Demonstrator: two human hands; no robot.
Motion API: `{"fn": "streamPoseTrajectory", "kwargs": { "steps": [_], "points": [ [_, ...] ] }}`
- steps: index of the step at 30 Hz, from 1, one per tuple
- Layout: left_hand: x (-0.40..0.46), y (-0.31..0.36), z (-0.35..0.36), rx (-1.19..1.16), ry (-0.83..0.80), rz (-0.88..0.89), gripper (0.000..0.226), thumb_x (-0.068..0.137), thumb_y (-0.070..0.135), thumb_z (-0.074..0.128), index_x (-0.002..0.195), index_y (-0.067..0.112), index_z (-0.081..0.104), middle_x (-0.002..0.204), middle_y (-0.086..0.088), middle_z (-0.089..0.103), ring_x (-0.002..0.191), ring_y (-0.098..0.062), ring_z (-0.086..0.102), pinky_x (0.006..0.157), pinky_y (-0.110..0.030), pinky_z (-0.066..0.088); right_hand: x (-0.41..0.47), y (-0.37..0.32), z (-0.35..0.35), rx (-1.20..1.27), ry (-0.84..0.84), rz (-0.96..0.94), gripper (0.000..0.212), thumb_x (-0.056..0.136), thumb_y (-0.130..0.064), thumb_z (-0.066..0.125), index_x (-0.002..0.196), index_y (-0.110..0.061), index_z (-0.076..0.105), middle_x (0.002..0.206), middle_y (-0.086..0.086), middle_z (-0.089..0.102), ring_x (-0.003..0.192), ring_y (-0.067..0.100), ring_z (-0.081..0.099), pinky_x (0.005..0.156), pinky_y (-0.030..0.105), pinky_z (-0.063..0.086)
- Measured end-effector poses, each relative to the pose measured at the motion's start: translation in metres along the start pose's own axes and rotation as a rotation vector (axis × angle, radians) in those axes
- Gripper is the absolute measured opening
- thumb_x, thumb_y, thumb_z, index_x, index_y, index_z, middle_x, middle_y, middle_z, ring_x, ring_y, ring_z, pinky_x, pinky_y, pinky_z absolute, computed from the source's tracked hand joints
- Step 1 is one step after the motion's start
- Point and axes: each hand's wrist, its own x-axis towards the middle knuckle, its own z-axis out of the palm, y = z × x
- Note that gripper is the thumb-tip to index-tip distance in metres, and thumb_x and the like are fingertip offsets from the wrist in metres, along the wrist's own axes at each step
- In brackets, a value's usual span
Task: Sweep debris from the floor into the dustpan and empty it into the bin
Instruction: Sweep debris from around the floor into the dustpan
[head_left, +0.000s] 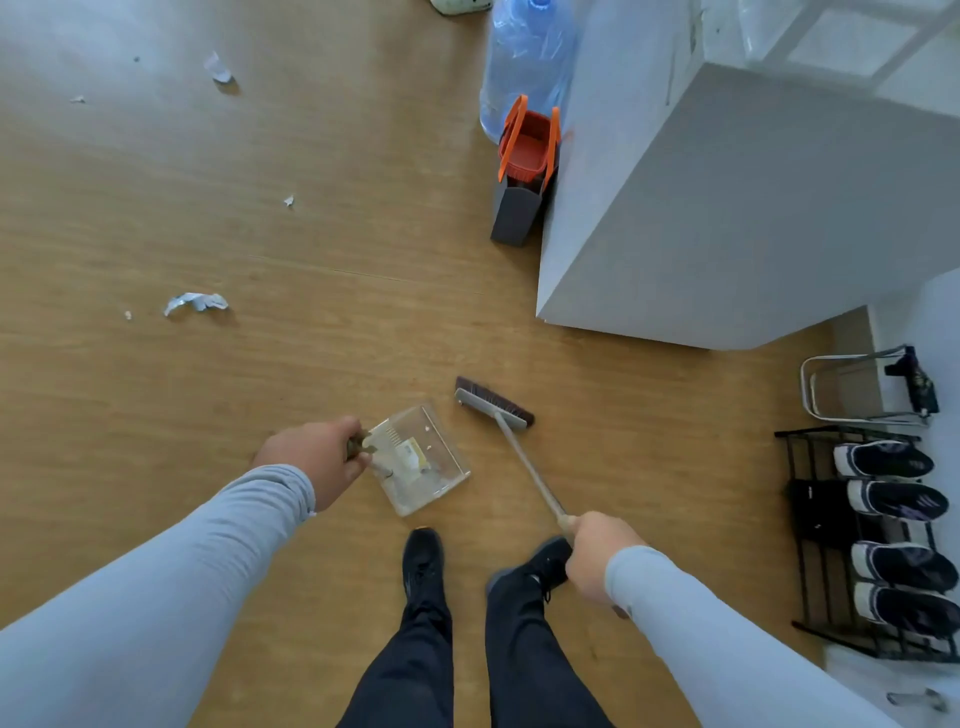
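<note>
Sleeves, pale grey, long, two; one on each forearm, entering from the lower corners.

Left hand (317, 460): fingers curled round the dark handle of a clear plastic dustpan (423, 460). Pan tilted, held over the floor in front of the feet; small pale scraps and a yellowish piece lie inside it.

Right hand (597, 553): fingers wrapped round the wooden handle of a broom (496, 404), grey head with dark reddish bristles, head down at the floor just right of the dustpan.

Shoes, black, pair, with dark trousers, between the two arms.

Wood-pattern floor (337, 322): crumpled white paper scrap (196, 302) at mid left; torn white paper piece (218, 67) at upper left; several smaller white bits scattered between, all well apart from the dustpan.

Dark grey bin with red-orange inner basket and handles (524, 171): upright against the white cabinet (727, 208), just in front of a large clear blue water bottle (524, 57).

Black wire shoe rack (810, 545), right edge, holding dark-and-white trainers.
</note>
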Motion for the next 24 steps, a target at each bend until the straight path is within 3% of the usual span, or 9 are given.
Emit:
{"fn": "streamPoseTrajectory", "kwargs": {
  "steps": [4,8,11,15,19,24],
  "points": [
    [0.001,0.001,-0.004,0.006,-0.002,0.010,0.022,0.095,0.051,0.051,0.109,0.034,0.055,0.086,0.011,0.065,0.076,-0.016,0.064,0.066,-0.032,0.056,-0.034,0.052,-0.041,0.181,-0.079,0.018,0.061,0.090,-0.020,0.059,0.143,-0.047,0.048,0.076,-0.002,0.065,0.050,0.018,0.052,0.043,0.023,0.043],
    [0.000,-0.001,-0.005,-0.002,-0.009,0.012,0.019,0.096,0.050,0.051,0.107,0.035,0.054,0.085,0.012,0.064,0.074,-0.015,0.063,0.066,-0.033,0.057,-0.068,0.095,-0.071,0.401,-0.123,0.052,0.065,0.088,-0.021,0.067,0.147,-0.039,0.045,0.054,0.002,0.056,0.039,0.014,0.044,0.042,0.025,0.039],
    [-0.001,-0.001,-0.005,0.002,-0.008,0.020,0.019,0.096,0.051,0.051,0.107,0.035,0.053,0.082,0.013,0.063,0.071,-0.013,0.061,0.061,-0.030,0.054,-0.068,0.093,-0.052,0.369,-0.002,0.057,0.065,0.089,-0.026,0.065,0.147,-0.043,0.043,0.058,-0.002,0.060,0.041,0.012,0.049,0.041,0.023,0.042],
    [-0.001,0.001,-0.005,0.033,0.001,0.013,0.019,0.096,0.052,0.050,0.105,0.036,0.052,0.078,0.015,0.060,0.065,-0.009,0.057,0.049,-0.025,0.040,-0.038,0.053,-0.013,0.146,0.133,0.034,0.061,0.096,-0.019,0.052,0.151,-0.042,0.039,0.088,-0.012,0.058,0.061,0.009,0.060,0.043,0.019,0.043],
    [-0.001,-0.001,0.000,0.017,-0.003,0.016,0.017,0.094,0.052,0.051,0.098,0.036,0.049,0.075,0.015,0.060,0.064,-0.008,0.058,0.050,-0.026,0.043,-0.026,0.029,0.005,0.132,-0.070,-0.014,0.063,0.093,-0.011,0.048,0.150,-0.038,0.041,0.089,-0.004,0.062,0.058,0.016,0.055,0.042,0.020,0.044],
    [-0.003,-0.003,0.000,0.018,-0.010,-0.003,0.021,0.093,0.057,0.051,0.093,0.036,0.047,0.072,0.014,0.059,0.062,-0.007,0.056,0.049,-0.026,0.042,-0.052,0.104,-0.031,0.485,-0.172,-0.007,0.064,0.088,-0.018,0.065,0.147,-0.037,0.047,0.055,0.000,0.056,0.040,0.014,0.044,0.045,0.026,0.041]
  ]
}}
